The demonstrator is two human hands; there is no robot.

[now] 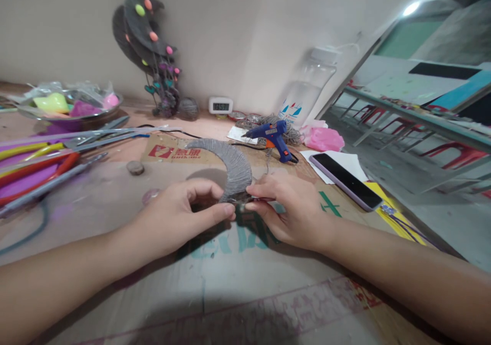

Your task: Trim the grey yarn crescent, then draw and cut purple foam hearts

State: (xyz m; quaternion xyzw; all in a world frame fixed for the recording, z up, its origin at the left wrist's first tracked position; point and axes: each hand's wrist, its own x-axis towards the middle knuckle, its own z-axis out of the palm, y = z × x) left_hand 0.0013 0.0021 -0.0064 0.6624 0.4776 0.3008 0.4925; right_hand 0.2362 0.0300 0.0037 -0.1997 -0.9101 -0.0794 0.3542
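A crescent wrapped in grey yarn (237, 167) stands up between my hands above the cardboard-covered table. My left hand (184, 207) pinches its lower left end between thumb and fingers. On the other side, my right hand (287, 207) has thumb and forefinger closed at the crescent's lower right edge, with a thin item between them too small to name. The lowest part of the crescent is dark and partly hidden by my fingertips.
Behind are a blue glue gun (274, 134), a water bottle (305, 92), a small timer (220, 105) and grey yarn. At right lies a phone (345, 181). Scissors and tools (42, 166) and a metal bowl (69, 112) sit left. Decorated moons (148, 38) hang on the wall.
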